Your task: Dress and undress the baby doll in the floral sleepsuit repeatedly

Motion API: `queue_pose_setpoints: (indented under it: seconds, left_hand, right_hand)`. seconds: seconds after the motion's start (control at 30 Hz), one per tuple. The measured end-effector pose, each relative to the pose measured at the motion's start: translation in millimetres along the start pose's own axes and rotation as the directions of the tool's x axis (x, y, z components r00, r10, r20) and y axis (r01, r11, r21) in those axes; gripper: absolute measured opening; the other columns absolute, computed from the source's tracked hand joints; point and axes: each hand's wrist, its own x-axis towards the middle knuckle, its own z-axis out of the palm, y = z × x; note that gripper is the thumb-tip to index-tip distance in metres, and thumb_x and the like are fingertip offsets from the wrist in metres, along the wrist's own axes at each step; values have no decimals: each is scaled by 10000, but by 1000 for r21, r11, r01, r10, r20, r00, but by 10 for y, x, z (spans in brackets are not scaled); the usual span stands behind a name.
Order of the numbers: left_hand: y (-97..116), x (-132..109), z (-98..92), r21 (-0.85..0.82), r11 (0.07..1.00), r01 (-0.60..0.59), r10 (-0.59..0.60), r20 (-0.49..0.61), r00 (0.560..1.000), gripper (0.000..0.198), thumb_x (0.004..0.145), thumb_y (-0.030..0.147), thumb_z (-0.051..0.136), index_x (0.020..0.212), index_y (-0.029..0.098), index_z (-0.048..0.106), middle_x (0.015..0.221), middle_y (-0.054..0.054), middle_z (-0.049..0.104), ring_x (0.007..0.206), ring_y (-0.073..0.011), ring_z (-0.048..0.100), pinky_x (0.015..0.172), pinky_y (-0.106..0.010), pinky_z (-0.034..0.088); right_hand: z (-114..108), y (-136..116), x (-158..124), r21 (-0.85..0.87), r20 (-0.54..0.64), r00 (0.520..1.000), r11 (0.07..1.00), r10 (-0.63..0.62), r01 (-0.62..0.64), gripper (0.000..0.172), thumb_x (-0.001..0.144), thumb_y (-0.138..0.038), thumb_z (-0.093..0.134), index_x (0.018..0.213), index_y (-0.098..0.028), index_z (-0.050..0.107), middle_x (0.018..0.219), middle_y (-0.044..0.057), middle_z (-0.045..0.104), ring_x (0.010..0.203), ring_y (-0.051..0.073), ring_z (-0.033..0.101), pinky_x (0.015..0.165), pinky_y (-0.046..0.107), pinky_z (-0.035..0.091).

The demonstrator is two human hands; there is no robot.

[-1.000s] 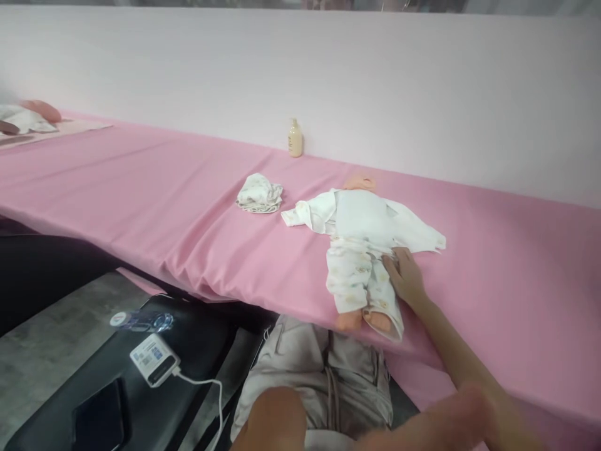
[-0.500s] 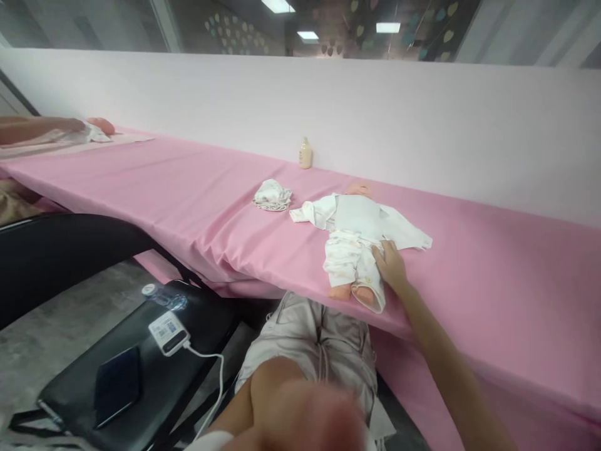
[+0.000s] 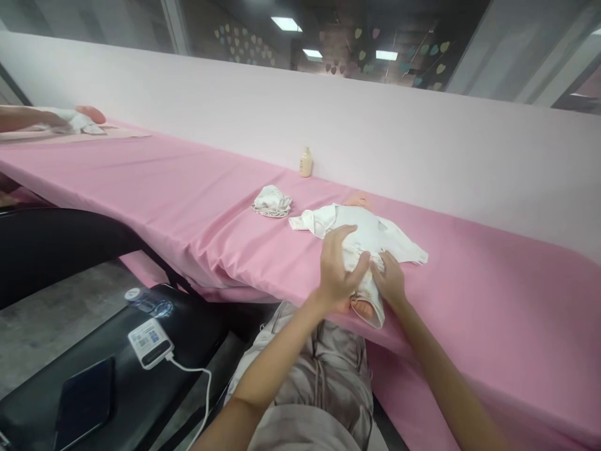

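Note:
A baby doll (image 3: 359, 200) lies on its back on the pink-covered table, dressed in a white long-sleeved top (image 3: 364, 224) with the sleeves spread out. Patterned white baby pants (image 3: 370, 289) cover its legs, and its feet show at the leg openings near the table edge. My left hand (image 3: 339, 268) hovers over the pants' left side, thumb and fingers spread, hiding part of the fabric. On the other side, my right hand (image 3: 390, 279) grips the pants near the waist between thumb and fingers.
A folded white cloth (image 3: 272, 202) lies left of the doll, and a cream bottle (image 3: 305, 163) stands by the wall. A black chair (image 3: 188, 351) holds a phone (image 3: 85, 401), a white cabled device (image 3: 151, 343) and a plastic bottle (image 3: 149, 302). Another person's arm (image 3: 28, 119) works at far left.
My left hand has come up from low in front of me to the doll's pants, its fingers spread. My right hand stays at the pants. The view has tilted slightly.

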Motion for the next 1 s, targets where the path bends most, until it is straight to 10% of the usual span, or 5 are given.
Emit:
queue_pose_setpoints:
  seconds: [0.17,0.4,0.7,1.0]
  left_hand:
    - [-491,-48,176,307,951,36,-175,440,881,769,808,594,461,1359,91,276,1420,-198,307,1349,-320,236,1095,-510,211]
    - [-581,-85,136,369,924,97,-273,462,844,603,794,563,502,1209,129,459,1113,-107,565,1065,-265,494,937,-381,396]
    - [-617,-107,183,412,903,122,-288,368,884,643,757,599,534,1186,128,447,1098,-120,471,1047,-263,462,913,-382,390]
    - [-655,-51,188,367,924,107,-268,421,867,527,779,547,543,1092,132,453,1074,-92,528,1017,-233,493,887,-344,412]
  right_hand:
    - [60,12,-3,58,-98,994,997,-41,47,379,862,-455,415,1011,-143,569,1047,128,610,1018,242,547,892,378,431]
    - [58,-20,20,-177,-52,998,984,-39,29,351,906,-397,329,755,-176,557,736,74,571,743,208,528,705,320,418]
    - [-85,-218,-120,-123,193,970,984,149,-126,523,848,-585,399,1135,-162,511,1113,128,589,1025,267,536,832,374,428]
    - [-35,-422,-235,-161,66,986,977,153,-141,633,806,-610,453,1182,-101,468,1071,167,561,1023,300,502,857,403,416]
